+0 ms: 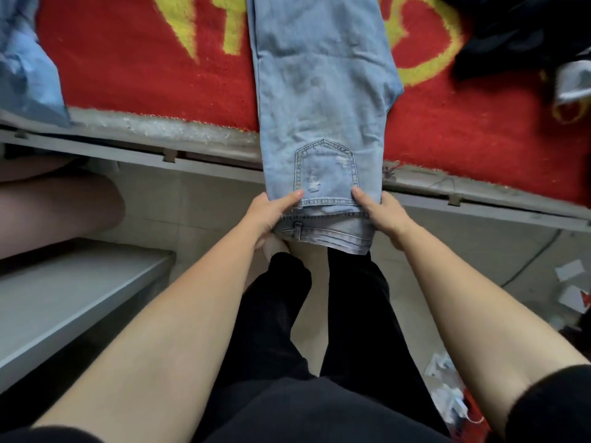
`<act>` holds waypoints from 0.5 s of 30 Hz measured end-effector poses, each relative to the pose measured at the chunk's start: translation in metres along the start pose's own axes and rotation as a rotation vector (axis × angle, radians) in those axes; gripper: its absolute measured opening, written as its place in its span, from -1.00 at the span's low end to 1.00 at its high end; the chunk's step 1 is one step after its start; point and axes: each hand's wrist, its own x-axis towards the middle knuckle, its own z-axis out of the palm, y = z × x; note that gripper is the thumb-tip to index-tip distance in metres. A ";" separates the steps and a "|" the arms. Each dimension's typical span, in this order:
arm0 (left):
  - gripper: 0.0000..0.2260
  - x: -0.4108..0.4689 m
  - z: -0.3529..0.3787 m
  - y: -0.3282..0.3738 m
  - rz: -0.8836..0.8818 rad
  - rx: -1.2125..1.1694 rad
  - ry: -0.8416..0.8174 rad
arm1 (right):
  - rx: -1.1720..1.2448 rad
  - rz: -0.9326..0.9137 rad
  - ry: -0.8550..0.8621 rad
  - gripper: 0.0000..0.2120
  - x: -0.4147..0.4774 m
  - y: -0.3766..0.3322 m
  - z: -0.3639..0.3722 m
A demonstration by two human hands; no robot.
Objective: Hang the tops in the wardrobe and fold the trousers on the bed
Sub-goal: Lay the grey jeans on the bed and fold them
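While both hands (323,215) grip them, faded denim jeans (323,100) lie flat.

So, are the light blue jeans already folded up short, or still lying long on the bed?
Still long. The jeans stretch across the red blanket, legs stacked, waistband over the bed's edge, held by left hand and right hand.

Red-blanketed bed (144,75) carries light jeans (319,91) and dark clothes (524,36).
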 end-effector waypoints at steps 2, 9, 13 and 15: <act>-0.58 -0.014 -0.006 -0.026 -0.068 -0.021 -0.051 | 0.161 0.091 0.009 -0.48 -0.013 0.011 0.008; -0.73 -0.040 0.015 -0.076 -0.199 -0.288 0.043 | 0.344 0.202 -0.048 -0.32 -0.017 0.020 0.017; -0.67 -0.044 0.038 -0.067 -0.180 -0.381 0.236 | 0.128 0.174 -0.065 -0.40 -0.027 0.027 0.000; -0.57 -0.051 0.047 -0.057 -0.205 -0.361 0.297 | 0.079 0.140 -0.071 -0.58 -0.036 0.024 -0.012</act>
